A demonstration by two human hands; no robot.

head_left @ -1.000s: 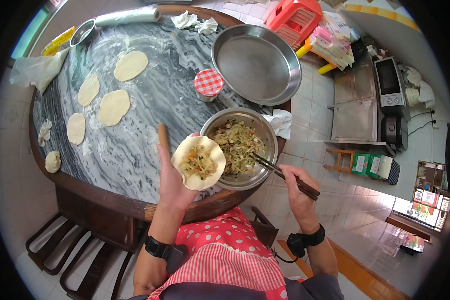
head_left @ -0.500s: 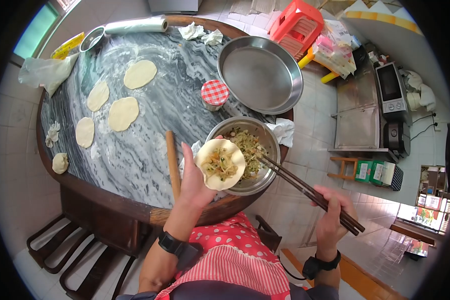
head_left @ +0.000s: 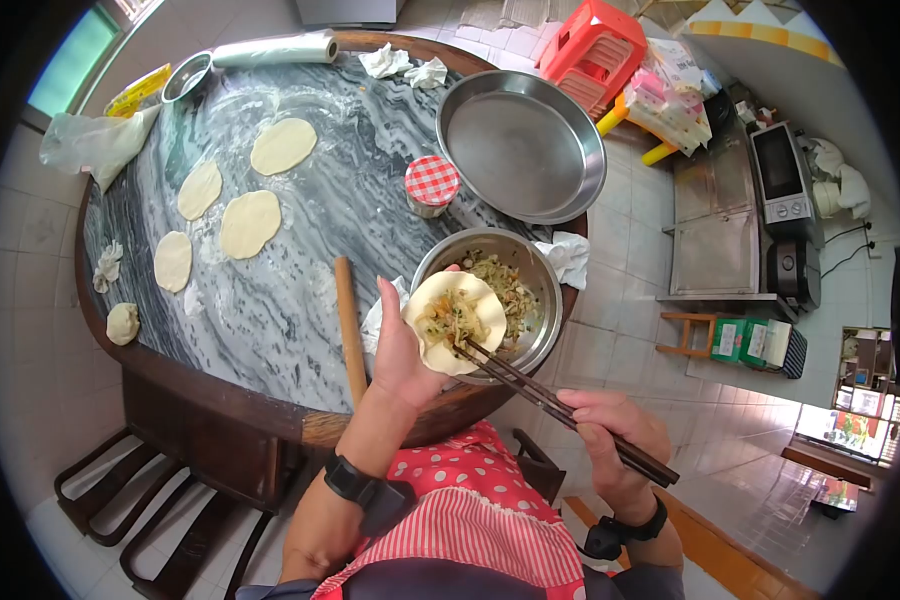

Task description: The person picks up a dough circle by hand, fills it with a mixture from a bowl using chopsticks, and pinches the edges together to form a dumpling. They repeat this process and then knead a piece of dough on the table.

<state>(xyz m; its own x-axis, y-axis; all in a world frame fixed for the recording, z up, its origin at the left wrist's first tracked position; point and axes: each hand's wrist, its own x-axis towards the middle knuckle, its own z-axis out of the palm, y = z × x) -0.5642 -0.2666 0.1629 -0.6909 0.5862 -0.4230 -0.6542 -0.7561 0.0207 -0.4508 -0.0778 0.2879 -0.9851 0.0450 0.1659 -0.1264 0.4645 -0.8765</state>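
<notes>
Over the metal filling bowl (head_left: pixel 530 275), at the marble table's (head_left: pixel 300 300) near edge: dumpling wrapper (head_left: pixel 440 300), filled, cupped in left hand (head_left: pixel 400 350).
Left fingers curled loosely under wrapper. Right hand (head_left: pixel 610 430) closed around chopsticks (head_left: pixel 560 405), tips touching the filling. Rolling pin (head_left: pixel 349 325) just beside left hand; four flat wrappers (head_left: pixel 249 223) well apart.

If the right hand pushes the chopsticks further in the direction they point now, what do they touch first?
Most likely the filling on the dough wrapper held in the left hand. The chopsticks in the right hand already have their tips at it; depth is hard to judge.
</notes>
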